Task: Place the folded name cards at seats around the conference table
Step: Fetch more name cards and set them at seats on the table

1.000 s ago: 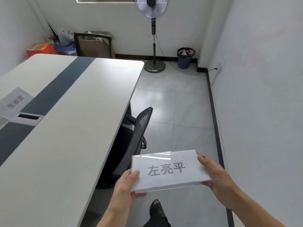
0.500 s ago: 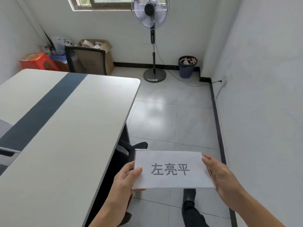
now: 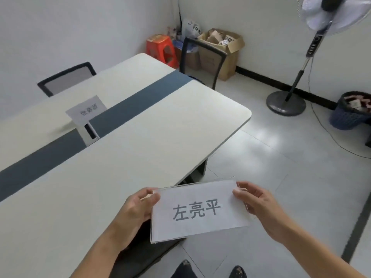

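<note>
So the biggest thing in view is the conference tabletop (image 3: 140, 149), a long off-white slab with a dark blue-grey stripe (image 3: 124, 109) running down its middle and a small cable slot (image 3: 90, 131) cut into that stripe. The light tiled floor (image 3: 281, 177) fills the right side. Two mesh-backed chairs sit at the tabletop: one (image 3: 66, 78) on the far side by the wall, another (image 3: 200, 61) at the far end. A pedestal fan (image 3: 313, 47) stands on the floor to the right, its round base near the black skirting. Behind the end chair there's an open cardboard box (image 3: 220, 51) stuffed with bits, and a red plastic stool (image 3: 161, 48) beside it in the corner. A dark waste basket (image 3: 350, 111) sits at the right edge, full of scraps.

One name card (image 3: 86, 111) already stands on the far half of the tabletop, just beside the cable slot, its print facing away so it reads upside down from here.

The other name card (image 3: 197, 210), in a clear holder, is up in the air off the near corner of the tabletop, not touching it. The left hand (image 3: 136, 211) pinches its left edge, thumb on top, and the right hand (image 3: 259, 203) pinches the upper right corner, fingers curled around the edge. Down below, shoe tips (image 3: 237, 271) peek in.
</note>
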Demonstrator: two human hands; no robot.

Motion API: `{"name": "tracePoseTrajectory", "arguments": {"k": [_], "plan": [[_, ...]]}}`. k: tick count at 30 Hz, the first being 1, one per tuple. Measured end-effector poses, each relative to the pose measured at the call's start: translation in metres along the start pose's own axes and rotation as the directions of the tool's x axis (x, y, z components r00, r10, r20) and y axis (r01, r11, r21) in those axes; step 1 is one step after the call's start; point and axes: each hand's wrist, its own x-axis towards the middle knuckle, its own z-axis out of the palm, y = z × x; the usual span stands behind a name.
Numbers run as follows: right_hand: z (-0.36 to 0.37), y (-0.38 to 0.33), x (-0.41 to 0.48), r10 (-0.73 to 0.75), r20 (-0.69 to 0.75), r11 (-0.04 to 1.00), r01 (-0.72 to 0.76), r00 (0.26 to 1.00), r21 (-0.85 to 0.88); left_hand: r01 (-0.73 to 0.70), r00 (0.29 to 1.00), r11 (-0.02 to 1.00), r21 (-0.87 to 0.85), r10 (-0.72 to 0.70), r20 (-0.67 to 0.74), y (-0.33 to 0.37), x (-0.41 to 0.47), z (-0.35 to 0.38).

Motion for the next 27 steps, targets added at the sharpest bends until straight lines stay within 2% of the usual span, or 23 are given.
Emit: {"name": "tracePoseTrajectory", "arguments": {"k": [3,9,14,17,19,21,22,23,27], "plan": [[0.022,-0.016,0.038,0.018,0.130,0.996,-0.006,0.991,-0.094,0.013,1.000,0.990,0.140,-0.009,-0.024,0.014,0.000,-0.029],[0.089,-0.028,0.105,0.044,0.326,0.977,0.027,0.944,-0.210,0.126,0.981,0.912,0.390,-0.173,0.088,0.023,0.020,-0.079],[0.146,-0.036,0.167,0.088,0.375,0.938,0.049,0.923,-0.342,0.118,0.990,0.906,0.407,-0.139,0.021,0.018,0.055,-0.139],[0.175,-0.025,0.219,0.081,0.335,0.882,0.088,0.939,-0.462,0.127,0.991,0.900,0.417,-0.102,-0.082,0.010,0.086,-0.189],[0.188,-0.009,0.258,0.059,0.252,0.728,0.131,0.966,-0.673,0.134,0.979,0.880,0.456,-0.047,-0.196,0.001,0.109,-0.224],[0.193,0.014,0.296,0.071,0.170,0.407,0.127,0.983,-0.905,0.172,0.941,0.832,0.527,0.019,-0.338,-0.007,0.130,-0.254],[0.193,0.025,0.311,0.085,0.151,0.253,0.125,0.985,-0.959,0.200,0.916,0.810,0.551,0.045,-0.398,-0.010,0.139,-0.267],[0.194,0.036,0.324,0.098,0.143,0.142,0.128,0.985,-0.981,0.222,0.894,0.793,0.567,0.067,-0.443,-0.011,0.149,-0.280],[0.196,0.071,0.357,0.123,0.128,-0.054,0.135,0.984,-0.989,0.277,0.838,0.703,0.655,0.156,-0.523,-0.016,0.194,-0.327]]}}
